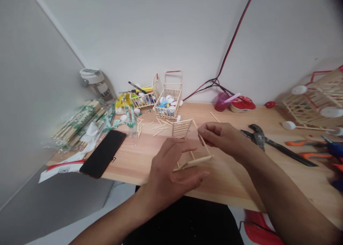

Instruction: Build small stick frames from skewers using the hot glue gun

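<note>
Wooden table: We see its top spread beneath and all around the grip, a flat ground for the frame and the supplies.
Large stick structure: To the far right of the grip stands this lattice, white discs attached; we judge it is set aside so both arms have room.
Right hand: Thumb and fingers close narrowly on one slanting stick of the frame, a light pinch that, in our judgement, suits so thin a bar.
Left hand: Just left of the grip and nearer the body, this hand has thumb and forefinger spread wide about the lower bar; whether its hidden fingers bear on the frame, we cannot tell.
Stick bundle: Well left of the grip lie long sticks in clear wrapping, presumably kept together by it.
Dark tool: Just right of the grip, partly behind the right forearm, we find a long-handled tool, probably laid there for easy reach.
Stick frame: Directly at the grip, between the hands, it shows a slatted panel and open bars (slender enough to explain the delicate hold).
Small stick cart: Beyond the grip and to its left, a basket rests near the wall, confining white and blue caps.
Short sticks: Left of the grip, loose pieces lie scattered, close to hand.
</note>
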The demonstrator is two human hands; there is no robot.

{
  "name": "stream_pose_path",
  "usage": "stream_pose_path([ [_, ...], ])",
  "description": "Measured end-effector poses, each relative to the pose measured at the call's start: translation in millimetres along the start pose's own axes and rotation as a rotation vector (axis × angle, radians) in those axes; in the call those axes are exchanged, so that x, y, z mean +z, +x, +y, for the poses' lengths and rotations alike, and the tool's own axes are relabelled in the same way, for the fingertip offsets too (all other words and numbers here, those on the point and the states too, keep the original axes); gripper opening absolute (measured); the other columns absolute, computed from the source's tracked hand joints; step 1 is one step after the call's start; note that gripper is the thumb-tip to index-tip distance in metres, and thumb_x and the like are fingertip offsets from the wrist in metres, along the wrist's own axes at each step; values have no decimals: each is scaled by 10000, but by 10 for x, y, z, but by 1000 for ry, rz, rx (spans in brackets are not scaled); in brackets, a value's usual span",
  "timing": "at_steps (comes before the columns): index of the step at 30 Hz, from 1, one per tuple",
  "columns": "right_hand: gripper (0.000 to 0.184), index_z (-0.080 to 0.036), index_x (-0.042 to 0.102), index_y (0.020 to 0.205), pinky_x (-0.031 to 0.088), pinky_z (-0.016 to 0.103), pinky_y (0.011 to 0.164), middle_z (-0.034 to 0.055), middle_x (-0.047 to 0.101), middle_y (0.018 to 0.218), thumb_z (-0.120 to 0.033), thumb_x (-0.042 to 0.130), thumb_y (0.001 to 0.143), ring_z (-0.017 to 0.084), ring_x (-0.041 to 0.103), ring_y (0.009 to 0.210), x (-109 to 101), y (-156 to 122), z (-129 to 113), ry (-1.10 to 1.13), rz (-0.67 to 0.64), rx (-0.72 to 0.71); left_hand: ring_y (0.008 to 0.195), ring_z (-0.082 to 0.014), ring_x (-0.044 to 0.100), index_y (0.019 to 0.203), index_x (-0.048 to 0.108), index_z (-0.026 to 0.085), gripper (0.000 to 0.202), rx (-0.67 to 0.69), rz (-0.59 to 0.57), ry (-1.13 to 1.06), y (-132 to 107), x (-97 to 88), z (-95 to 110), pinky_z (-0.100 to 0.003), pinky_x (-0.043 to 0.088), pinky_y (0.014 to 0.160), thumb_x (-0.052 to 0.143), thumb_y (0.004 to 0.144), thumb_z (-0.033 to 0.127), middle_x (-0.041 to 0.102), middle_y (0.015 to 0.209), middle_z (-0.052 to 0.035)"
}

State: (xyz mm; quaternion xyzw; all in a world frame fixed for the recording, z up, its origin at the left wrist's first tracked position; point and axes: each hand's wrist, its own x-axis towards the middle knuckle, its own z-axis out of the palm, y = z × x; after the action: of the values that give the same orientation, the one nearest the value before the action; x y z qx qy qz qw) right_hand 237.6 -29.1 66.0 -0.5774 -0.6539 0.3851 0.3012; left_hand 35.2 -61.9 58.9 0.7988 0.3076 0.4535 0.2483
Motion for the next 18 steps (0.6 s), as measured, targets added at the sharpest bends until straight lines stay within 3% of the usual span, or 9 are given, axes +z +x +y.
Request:
stream_pose_path([
  [7, 429, -177, 493, 590, 255, 241, 489, -31, 441, 540, -505, 456, 864, 77, 357, 499, 13, -6, 0, 59, -16, 24, 996, -146, 596, 1081, 592, 230, 347, -291, -104, -159, -12, 169, -2, -275, 468, 877, 687, 752, 173, 658, 1080, -1],
  [18, 373, -181, 495, 626, 269, 237, 495, -42, 430, 555, -469, 473, 861, 77, 364, 511, 11, -36, -51, 103, -2, 7, 966, -128, 590, 1136, 577, 205, 427, -332, -241, -352, 73, 132, -9, -261, 476, 883, 615, 743, 42, 638, 1109, -8],
])
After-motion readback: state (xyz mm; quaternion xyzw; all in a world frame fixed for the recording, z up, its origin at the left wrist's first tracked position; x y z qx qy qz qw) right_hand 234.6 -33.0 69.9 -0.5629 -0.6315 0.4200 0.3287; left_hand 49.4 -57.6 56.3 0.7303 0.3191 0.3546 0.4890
